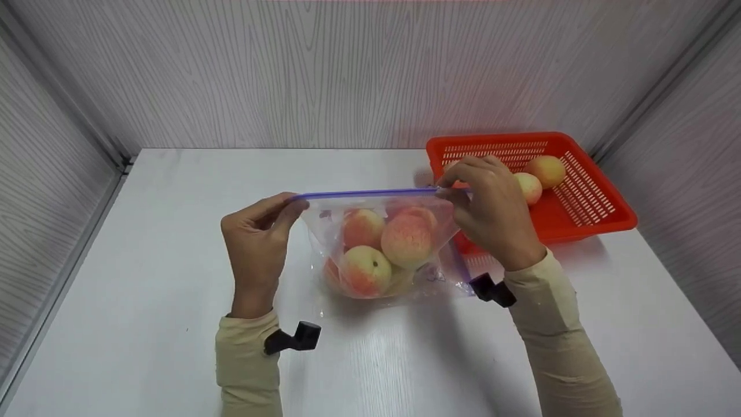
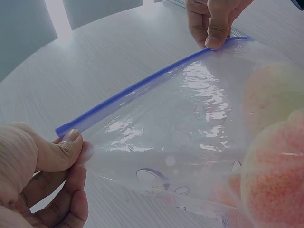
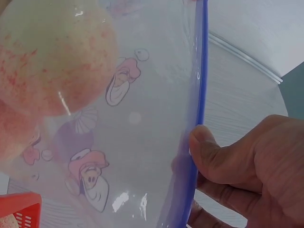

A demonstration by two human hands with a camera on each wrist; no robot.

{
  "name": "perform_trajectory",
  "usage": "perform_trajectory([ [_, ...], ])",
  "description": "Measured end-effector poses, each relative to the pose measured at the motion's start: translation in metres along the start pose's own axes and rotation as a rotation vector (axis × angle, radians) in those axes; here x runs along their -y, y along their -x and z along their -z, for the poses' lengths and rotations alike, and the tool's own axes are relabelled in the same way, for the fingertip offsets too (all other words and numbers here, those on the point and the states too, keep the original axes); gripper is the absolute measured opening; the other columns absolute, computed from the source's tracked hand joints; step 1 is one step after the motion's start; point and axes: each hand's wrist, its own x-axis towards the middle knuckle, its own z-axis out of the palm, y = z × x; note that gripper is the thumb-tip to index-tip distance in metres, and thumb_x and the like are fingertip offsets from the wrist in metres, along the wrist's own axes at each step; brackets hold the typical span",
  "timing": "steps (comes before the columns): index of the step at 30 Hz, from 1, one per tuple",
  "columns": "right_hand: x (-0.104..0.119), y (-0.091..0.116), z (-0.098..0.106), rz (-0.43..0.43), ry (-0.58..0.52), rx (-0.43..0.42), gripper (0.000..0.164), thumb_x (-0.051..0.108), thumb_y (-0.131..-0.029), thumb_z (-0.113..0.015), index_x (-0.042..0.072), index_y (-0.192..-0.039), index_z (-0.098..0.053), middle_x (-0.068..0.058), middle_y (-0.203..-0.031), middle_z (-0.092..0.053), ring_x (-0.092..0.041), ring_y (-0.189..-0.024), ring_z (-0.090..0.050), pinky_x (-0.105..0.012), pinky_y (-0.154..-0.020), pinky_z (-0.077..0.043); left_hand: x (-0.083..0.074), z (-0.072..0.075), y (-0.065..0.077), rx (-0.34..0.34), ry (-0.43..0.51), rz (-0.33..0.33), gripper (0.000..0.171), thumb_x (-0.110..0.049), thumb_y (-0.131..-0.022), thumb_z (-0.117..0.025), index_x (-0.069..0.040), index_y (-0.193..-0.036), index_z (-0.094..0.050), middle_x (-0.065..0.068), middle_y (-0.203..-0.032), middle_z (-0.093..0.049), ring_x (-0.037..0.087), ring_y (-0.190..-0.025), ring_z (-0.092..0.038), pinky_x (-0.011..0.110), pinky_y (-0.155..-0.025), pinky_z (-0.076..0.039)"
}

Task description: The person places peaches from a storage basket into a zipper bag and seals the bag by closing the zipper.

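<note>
A clear zip bag (image 1: 446, 269) with a blue-purple closure strip (image 1: 365, 194) stands in front of me, its top edge stretched level between both hands. Several red-and-yellow peaches (image 1: 408, 237) lie inside, seen through the plastic. My left hand (image 1: 257, 237) pinches the strip's left end between thumb and fingers. Towards the other end, my right hand (image 1: 492, 202) pinches the strip, with a short piece of it running past the fingertips. In the right wrist view, the right thumb (image 3: 204, 147) presses flat against the strip. Cartoon prints (image 3: 88, 173) show on the bag's side.
A red plastic basket (image 1: 602, 223) stands at the back right, behind my right hand and partly hidden by it. More peaches (image 1: 547, 171) lie in it. The white table (image 1: 145, 278) meets grey wood-grain panels (image 1: 278, 75) at the back and sides.
</note>
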Motion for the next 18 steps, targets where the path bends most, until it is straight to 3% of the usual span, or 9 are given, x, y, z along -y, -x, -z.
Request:
perform_trajectory([
  [12, -0.024, 0.011, 0.021, -0.071, 0.002, -0.013, 0.003, -0.002, -0.09, -0.073, -0.003, -0.092, -0.074, -0.015, -0.095, -0.072, -0.03, -0.09, -0.061, -0.042, -0.076, -0.053, 0.001, 0.003, -0.003, -0.004, 0.023, -0.003, 0.013, -0.002, -0.084, -0.081, 0.003, -0.096, -0.08, 0.014, -0.087, -0.076, 0.015, -0.076, -0.073, 0.026, -0.078, -0.061],
  [18, -0.032, 0.017, 0.03, -0.119, 0.004, -0.02, 0.004, -0.005, -0.088, -0.073, -0.004, -0.093, -0.074, -0.017, -0.093, -0.071, -0.032, -0.09, -0.058, -0.049, -0.088, -0.044, 0.002, 0.004, -0.003, -0.012, 0.043, 0.01, 0.014, 0.0, -0.084, -0.081, 0.004, -0.097, -0.079, 0.015, -0.088, -0.076, 0.016, -0.079, -0.074, 0.026, -0.078, -0.061],
])
